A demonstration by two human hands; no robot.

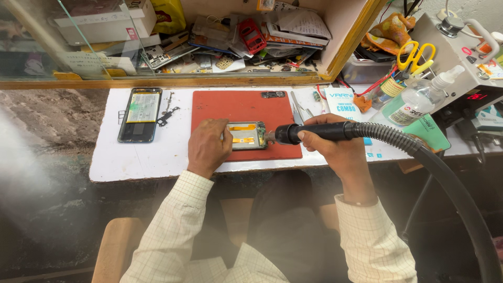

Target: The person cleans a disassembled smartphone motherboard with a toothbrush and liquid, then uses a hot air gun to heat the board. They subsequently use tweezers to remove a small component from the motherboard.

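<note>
On the white counter [157, 157] lies a red mat [236, 107]. The right hand [330, 141] is clenched around a black hot-air handle [319, 132] with its ribbed hose [445, 178], nozzle at the opened phone [247, 135], which the left hand [208, 147] steadies, apparently pressing rather than grasping.

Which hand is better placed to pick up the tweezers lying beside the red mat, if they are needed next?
Probably the left hand, though it must cross over. It only rests on the opened phone frame, while the right hand grips the hot-air nozzle handle. The tweezers lie nearer the right hand, past the red mat.
</note>
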